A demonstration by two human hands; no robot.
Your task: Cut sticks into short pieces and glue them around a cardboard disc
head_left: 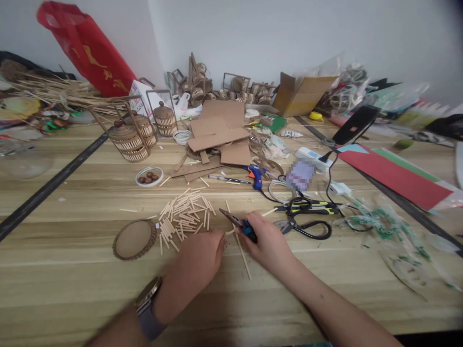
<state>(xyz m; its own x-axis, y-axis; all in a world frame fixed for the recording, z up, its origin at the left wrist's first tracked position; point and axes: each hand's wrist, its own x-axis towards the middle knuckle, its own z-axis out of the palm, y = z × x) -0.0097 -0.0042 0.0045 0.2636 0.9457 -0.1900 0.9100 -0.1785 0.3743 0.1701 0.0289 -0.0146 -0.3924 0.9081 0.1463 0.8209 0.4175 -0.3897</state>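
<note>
Sticks (187,212) — loose; balls (148,180) — in dish (159,181)

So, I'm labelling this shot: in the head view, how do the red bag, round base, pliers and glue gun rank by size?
1. Red bag
2. Round base
Unsure: pliers and glue gun; the right hand partly hides the pliers.

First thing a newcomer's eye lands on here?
Probably the big red bag leaning against the wall at back left, a strong block of colour. Next, the loose pile of short wooden sticks mid-table, then the blue-handled pliers in the right hand, near bottom centre.
</note>
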